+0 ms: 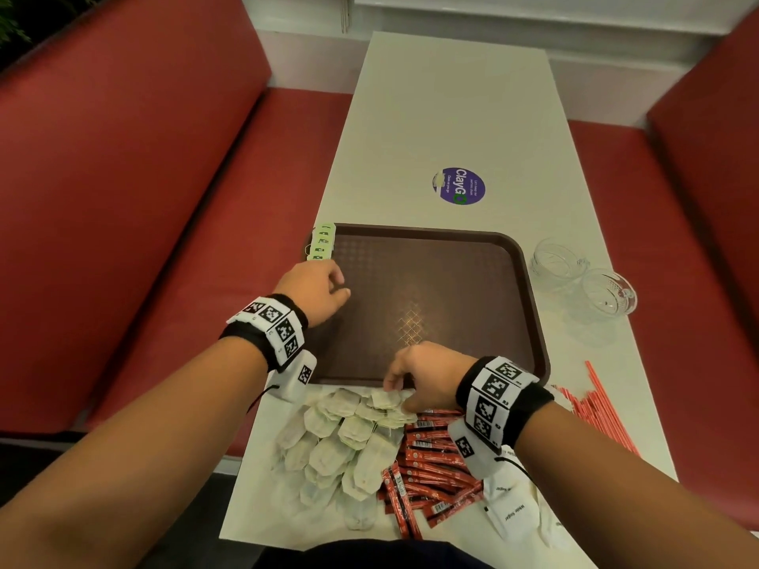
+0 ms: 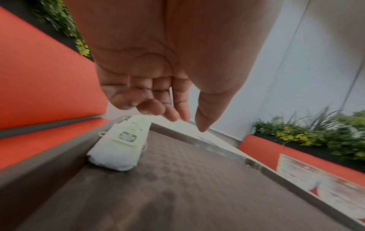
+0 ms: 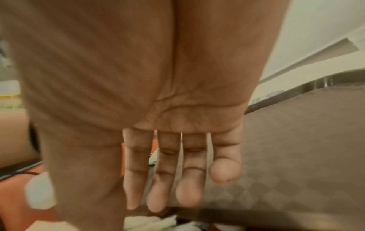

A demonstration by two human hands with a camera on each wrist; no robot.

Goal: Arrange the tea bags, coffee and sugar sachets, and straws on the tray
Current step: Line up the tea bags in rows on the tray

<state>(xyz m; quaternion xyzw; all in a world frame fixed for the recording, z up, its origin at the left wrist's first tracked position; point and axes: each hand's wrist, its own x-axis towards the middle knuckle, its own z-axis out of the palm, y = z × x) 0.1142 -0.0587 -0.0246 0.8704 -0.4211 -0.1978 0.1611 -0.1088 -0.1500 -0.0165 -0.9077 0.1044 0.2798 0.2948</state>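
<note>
A brown tray (image 1: 443, 281) lies on the white table. A short row of tea bags with green tags (image 1: 322, 242) lines its far left corner, also seen as the tea bags (image 2: 118, 148) on the tray (image 2: 177, 187). My left hand (image 1: 328, 287) hovers just short of that row with loosely curled fingers (image 2: 171, 115), holding nothing. My right hand (image 1: 404, 390) reaches over the tray's near edge onto the pile of loose tea bags (image 1: 341, 437), its fingers (image 3: 189, 187) straight. Red coffee sachets (image 1: 431, 466), white sugar sachets (image 1: 513, 511) and red-striped straws (image 1: 591, 408) lie beside the pile.
Two clear glass cups (image 1: 558, 260) (image 1: 608, 297) stand to the right of the tray. A round purple sticker (image 1: 459, 186) marks the table beyond it. Red bench seats (image 1: 123, 199) flank the table on both sides.
</note>
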